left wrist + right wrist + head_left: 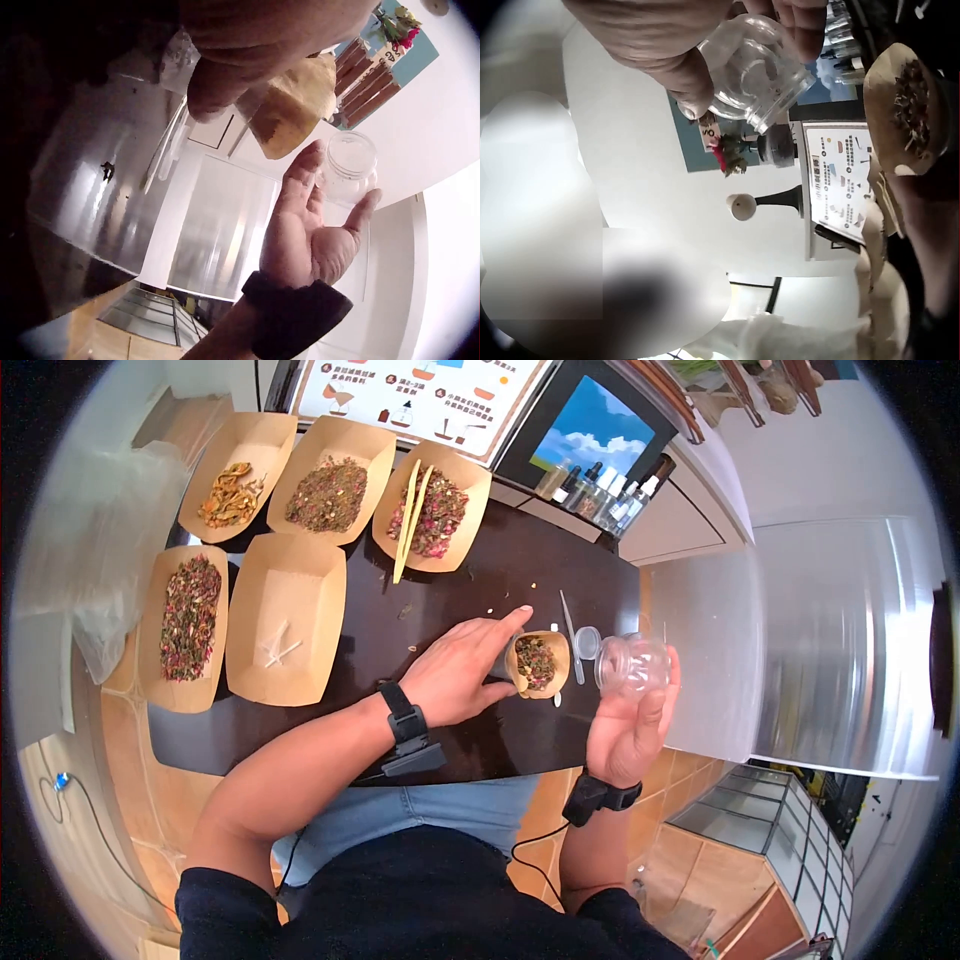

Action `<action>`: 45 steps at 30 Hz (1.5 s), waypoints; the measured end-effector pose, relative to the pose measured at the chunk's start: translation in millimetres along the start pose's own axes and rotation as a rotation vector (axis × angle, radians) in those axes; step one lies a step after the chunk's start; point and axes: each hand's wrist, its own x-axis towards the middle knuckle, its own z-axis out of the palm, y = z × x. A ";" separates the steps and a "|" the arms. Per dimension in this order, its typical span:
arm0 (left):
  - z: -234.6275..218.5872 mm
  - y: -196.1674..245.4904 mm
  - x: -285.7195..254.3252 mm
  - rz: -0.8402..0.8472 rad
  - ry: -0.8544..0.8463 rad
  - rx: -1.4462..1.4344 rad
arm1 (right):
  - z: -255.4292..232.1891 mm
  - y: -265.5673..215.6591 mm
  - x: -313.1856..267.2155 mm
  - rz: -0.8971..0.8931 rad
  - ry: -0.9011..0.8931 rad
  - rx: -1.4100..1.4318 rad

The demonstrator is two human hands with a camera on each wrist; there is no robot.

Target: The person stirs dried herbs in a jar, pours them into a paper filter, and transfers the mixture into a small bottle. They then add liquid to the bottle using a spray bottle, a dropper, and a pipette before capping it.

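Note:
My left hand [455, 670] grips a small brown paper cone [561, 657] from its left side, thumb at the near edge and fingers at the far edge. Inside the cone lies a dried herb and petal mix [535, 662]. To its right, my right hand [625, 738] holds a clear jar [633, 663], with the thumb and fingers around it. The jar has no lid on; its threaded mouth [352, 154] shows in the left wrist view, and it looks empty. In the right wrist view the jar tilts toward the cone.
Several paper trays stand on the dark table [440, 745]: dried petals [190, 620], brown herbs [327, 495], yellow pieces [232, 498] and white sticks [280, 644]. Yellow tweezers [405, 525] lie across another petal tray. A round clear lid [588, 642] and small bottles [600, 495] are farther right.

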 end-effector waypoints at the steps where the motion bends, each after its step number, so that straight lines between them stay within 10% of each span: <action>1: -0.9 1.2 -0.1 -0.033 -0.027 0.030 | -1.7 -0.6 0.1 0.049 0.022 0.084; 45: -19.0 14.0 1.2 -0.118 -0.062 -0.155 | -27.8 12.5 -4.9 0.214 0.128 0.241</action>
